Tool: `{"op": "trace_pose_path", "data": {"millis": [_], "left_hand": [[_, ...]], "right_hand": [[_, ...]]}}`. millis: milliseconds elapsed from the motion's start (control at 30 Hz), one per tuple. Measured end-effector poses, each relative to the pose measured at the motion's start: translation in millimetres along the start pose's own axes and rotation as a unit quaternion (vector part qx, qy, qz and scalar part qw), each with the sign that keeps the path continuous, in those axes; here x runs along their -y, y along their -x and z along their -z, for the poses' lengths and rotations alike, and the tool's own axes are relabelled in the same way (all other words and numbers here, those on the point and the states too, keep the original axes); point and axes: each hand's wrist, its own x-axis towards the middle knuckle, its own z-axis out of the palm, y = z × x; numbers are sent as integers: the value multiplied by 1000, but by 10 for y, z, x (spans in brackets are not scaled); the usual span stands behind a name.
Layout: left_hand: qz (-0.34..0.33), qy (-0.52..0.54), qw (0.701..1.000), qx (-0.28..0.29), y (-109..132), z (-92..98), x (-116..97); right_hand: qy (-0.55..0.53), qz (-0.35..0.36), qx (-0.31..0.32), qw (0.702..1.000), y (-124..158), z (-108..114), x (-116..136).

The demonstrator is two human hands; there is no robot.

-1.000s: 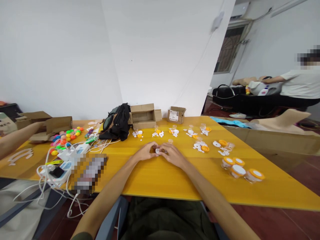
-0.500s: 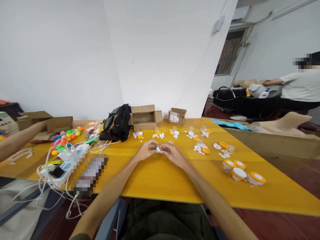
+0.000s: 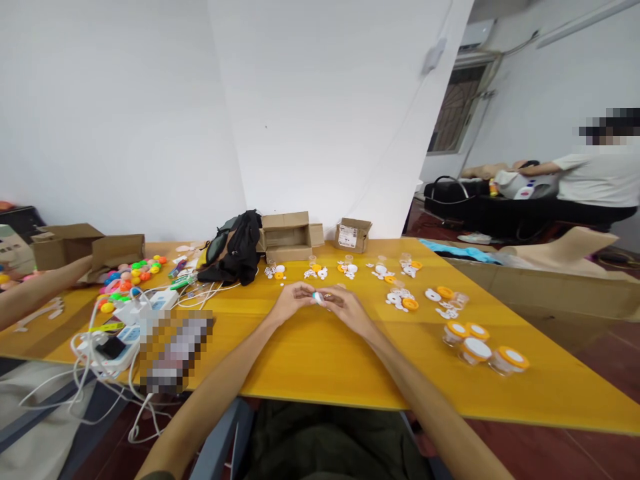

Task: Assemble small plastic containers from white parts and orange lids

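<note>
My left hand [image 3: 290, 301] and my right hand [image 3: 347, 308] meet over the middle of the yellow table [image 3: 325, 360]. Their fingers are pinched together on a small white part [image 3: 318, 297] held between the two hands, just above the tabletop. Beyond the hands lie several little piles of white and orange parts [image 3: 350, 268]. To the right of my right hand stand clear jars with orange lids [image 3: 477, 340].
A black bag [image 3: 235, 248] and open cardboard boxes [image 3: 287, 235] sit at the table's far edge. Coloured balls [image 3: 130, 273], a power strip and white cables [image 3: 115, 333] crowd the left side. Another person's arm [image 3: 35, 287] reaches in from the left; a person sits far right [image 3: 595, 180].
Both hands have lifted slightly off the table and keep working the small white part between the fingertips. The other person's arm on the left has shifted a little.
</note>
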Motion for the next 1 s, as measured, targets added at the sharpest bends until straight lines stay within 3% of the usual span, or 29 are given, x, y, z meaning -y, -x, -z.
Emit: {"op": "trace_pose_path", "data": {"millis": [533, 1000], "left_hand": [[13, 2, 1000, -16, 47, -62, -46], [28, -20, 999, -4, 40, -68, -21]], "right_hand": [[-27, -33, -23, 999, 2, 7, 36], [-34, -45, 4, 998, -2, 27, 35]]}}
